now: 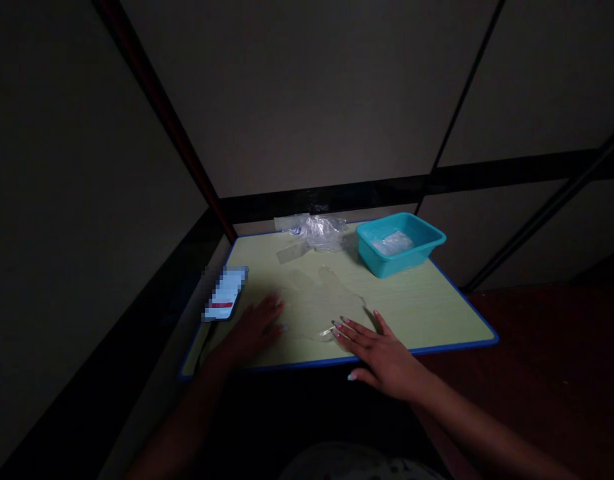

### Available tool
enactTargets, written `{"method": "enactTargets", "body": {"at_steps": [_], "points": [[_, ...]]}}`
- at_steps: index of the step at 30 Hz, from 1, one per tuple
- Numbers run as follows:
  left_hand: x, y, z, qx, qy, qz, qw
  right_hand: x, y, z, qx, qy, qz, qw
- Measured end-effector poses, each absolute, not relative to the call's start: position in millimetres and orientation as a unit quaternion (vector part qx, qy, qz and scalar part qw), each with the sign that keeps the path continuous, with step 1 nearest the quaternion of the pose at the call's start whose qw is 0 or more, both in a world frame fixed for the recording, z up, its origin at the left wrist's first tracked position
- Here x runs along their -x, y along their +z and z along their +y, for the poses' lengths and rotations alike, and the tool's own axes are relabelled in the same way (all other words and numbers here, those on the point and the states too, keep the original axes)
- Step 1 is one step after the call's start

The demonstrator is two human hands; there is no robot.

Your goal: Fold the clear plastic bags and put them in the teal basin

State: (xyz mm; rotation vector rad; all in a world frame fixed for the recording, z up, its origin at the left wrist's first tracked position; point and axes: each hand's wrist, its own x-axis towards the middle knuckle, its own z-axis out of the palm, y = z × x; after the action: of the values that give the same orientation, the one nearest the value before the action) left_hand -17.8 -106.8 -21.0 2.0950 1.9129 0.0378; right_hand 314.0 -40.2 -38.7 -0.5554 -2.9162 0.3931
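Note:
A clear plastic bag or sheet [319, 300] lies flat on the pale table [437, 317], its outline faint except for a few shiny edges. My right hand [379, 350] rests at the sheet's near right edge, palm down with fingers spread. On the left side, my left hand [257, 327] is also palm down, its fingers extended toward the sheet. The left hand is dim, and I cannot tell whether it touches the plastic. Neither hand grips anything.
A turquoise basin [394, 263] with folded clear plastic [394, 243] inside stands at the back right. Crumpled clear plastic bags [321, 232] lie at the table's back edge. A phone with a lit screen [227, 292] sits at the left edge. Dark panels rise behind the table.

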Motion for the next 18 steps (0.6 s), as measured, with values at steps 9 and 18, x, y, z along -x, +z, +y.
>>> {"method": "enactTargets", "body": {"at_steps": [9,18], "points": [[-7.6,-42.1,-128.8,-0.702,0.021,0.710,0.059,-344.6,-17.3,9.5,0.197,0.096,-0.975,0.034],[-4.6,-15.4,-157.4,-0.801,0.133,0.575,0.104,-323.1,-19.3,-30.0,0.139,0.121,-0.981,0.060]]}}
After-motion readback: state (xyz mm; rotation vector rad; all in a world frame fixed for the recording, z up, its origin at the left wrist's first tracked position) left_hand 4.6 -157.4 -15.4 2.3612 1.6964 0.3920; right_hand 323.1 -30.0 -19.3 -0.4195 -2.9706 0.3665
